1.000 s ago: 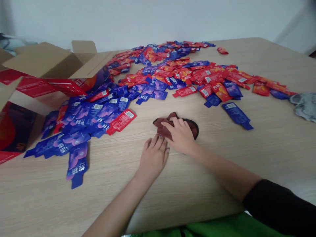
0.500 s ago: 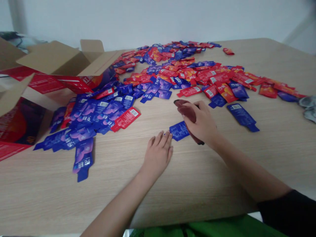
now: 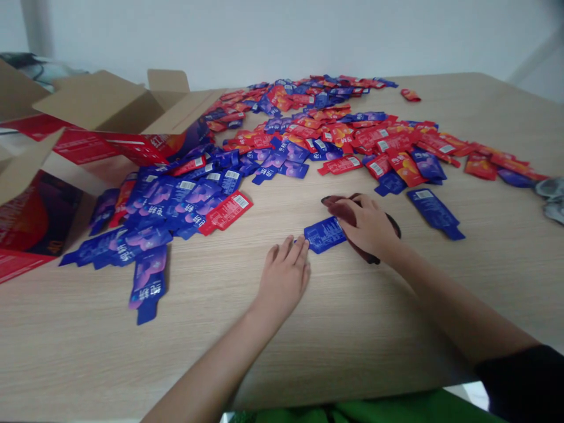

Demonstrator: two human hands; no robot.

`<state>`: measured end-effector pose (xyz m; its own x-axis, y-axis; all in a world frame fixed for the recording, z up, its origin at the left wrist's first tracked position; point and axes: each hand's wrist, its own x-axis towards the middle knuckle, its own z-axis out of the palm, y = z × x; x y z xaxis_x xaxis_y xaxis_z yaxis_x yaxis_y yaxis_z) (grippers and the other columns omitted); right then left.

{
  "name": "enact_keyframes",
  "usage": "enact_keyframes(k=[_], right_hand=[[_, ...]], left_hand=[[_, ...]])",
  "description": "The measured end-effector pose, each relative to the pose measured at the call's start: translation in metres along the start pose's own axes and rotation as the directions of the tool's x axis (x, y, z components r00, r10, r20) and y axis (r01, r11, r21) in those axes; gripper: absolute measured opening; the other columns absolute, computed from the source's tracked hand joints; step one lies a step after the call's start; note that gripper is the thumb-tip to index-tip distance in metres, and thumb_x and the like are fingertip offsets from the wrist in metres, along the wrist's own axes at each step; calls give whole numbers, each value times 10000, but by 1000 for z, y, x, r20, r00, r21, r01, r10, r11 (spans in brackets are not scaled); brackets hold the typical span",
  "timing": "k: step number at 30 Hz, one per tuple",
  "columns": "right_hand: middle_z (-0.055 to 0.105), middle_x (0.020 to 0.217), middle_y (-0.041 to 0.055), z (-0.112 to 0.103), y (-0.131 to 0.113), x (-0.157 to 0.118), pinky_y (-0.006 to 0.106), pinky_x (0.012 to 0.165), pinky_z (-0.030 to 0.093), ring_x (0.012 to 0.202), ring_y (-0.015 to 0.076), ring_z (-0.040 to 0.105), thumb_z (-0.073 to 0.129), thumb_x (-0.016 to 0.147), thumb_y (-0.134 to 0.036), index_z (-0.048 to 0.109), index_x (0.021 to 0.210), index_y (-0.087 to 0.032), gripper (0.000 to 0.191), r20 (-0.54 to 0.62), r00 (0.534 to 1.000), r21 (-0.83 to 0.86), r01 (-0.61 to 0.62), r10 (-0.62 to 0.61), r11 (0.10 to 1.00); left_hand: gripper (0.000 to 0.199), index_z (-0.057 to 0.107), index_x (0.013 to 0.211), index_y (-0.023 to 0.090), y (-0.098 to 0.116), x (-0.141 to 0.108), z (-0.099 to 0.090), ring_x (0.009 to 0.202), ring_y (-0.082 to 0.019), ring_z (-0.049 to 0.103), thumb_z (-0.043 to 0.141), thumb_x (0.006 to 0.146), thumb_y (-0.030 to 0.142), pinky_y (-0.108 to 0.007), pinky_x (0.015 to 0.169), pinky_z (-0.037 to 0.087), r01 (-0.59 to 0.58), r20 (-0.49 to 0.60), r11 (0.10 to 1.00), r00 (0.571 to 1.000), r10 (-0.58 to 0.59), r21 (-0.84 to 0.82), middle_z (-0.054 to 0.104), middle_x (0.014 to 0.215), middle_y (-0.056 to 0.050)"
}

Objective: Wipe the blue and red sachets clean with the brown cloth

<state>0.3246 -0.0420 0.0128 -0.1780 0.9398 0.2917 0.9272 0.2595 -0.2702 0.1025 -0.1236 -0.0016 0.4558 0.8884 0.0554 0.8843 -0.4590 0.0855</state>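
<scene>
My left hand (image 3: 284,276) lies on the table with fingers stretched out, fingertips on the narrow neck of a blue sachet (image 3: 325,235). This sachet lies flat with its printed text side up. My right hand (image 3: 372,226) is closed on a dark maroon, soft-looking piece with a black edge (image 3: 348,212), whose exact kind I cannot make out. That piece lies over the sachet's right end and hides it. Right of my right hand, another blue sachet (image 3: 434,212) lies by itself.
Red and blue sachets (image 3: 374,138) spread in heaps across the back of the table (image 3: 220,358). More blue sachets (image 3: 176,202) and a red one (image 3: 227,212) lie at left, beside open cardboard boxes (image 3: 70,167). A grey object (image 3: 550,191) sits at the right edge.
My right hand has moved right and slightly towards me with the maroon piece, uncovering more of the blue sachet. My left hand stays on the sachet's neck.
</scene>
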Motion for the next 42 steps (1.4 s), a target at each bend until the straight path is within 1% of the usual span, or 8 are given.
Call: enact_keyframes(k=[3,7,17,21,25,34,39,42], right_hand=[[532,1174,128,2,-33,-2,416,867,424,1039,290,515,542,869,-293,573,1272,-224,410,-58,994,71,96,-92,993],[545,1179,128,15,-61,-14,425,798,391,1000,306,490,557,870,-368,552,1314,-260,457,99,964,3,247,-246,969],[576,1074,113,-2,16,-2,428,817,429,980,300,540,500,895,-382,652,1165,-263,332,52,998,-15,-46,47,999],[560,1124,117,-3,-30,-3,409,871,417,1025,278,520,535,877,-321,623,1219,-232,364,-51,995,81,92,-88,992],[572,1126,120,12,-61,-15,421,808,400,983,293,498,559,864,-331,606,1269,-257,413,100,963,45,246,-249,968],[592,1032,102,-1,22,-3,441,814,449,943,289,554,521,867,-332,699,1120,-275,315,29,997,74,-73,71,995],[562,1170,118,-12,-29,-3,441,892,427,1049,290,526,539,869,-309,633,1233,-243,381,-123,989,149,94,-76,984],[542,1226,128,0,-59,-14,442,860,413,1053,304,498,564,861,-323,591,1293,-247,440,14,973,83,228,-230,970]], left_hand=[[463,444,1432,166,1,0,1,1387,-271,382,408,983,273,-477,1080,382,2,-10,1000,1000,-2,5,448,1498,-72],[436,504,1382,137,0,0,0,1384,-283,382,419,979,282,-487,1093,364,2,22,1000,1000,-2,-1,486,1469,-82],[471,428,1440,144,0,0,-1,1388,-274,376,385,987,268,-487,1087,372,1,15,1000,1000,0,-20,424,1515,-54],[463,449,1427,145,2,-1,0,1389,-274,377,397,983,266,-485,1090,371,7,-9,1000,1000,-7,2,440,1504,-68],[435,504,1383,140,2,-1,0,1388,-277,379,406,983,282,-482,1106,349,7,-6,1000,1000,-7,11,492,1463,-89],[464,445,1430,158,2,-2,2,1386,-267,382,383,984,268,-483,1085,371,-1,-26,1000,1000,1,-5,438,1505,-65],[471,434,1439,149,3,-1,1,1393,-274,369,376,985,261,-492,1098,354,10,-17,1000,1000,-10,1,429,1511,-70],[445,489,1397,145,3,-1,0,1394,-283,367,396,981,270,-492,1106,347,12,7,1000,1000,-12,3,477,1476,-85]])
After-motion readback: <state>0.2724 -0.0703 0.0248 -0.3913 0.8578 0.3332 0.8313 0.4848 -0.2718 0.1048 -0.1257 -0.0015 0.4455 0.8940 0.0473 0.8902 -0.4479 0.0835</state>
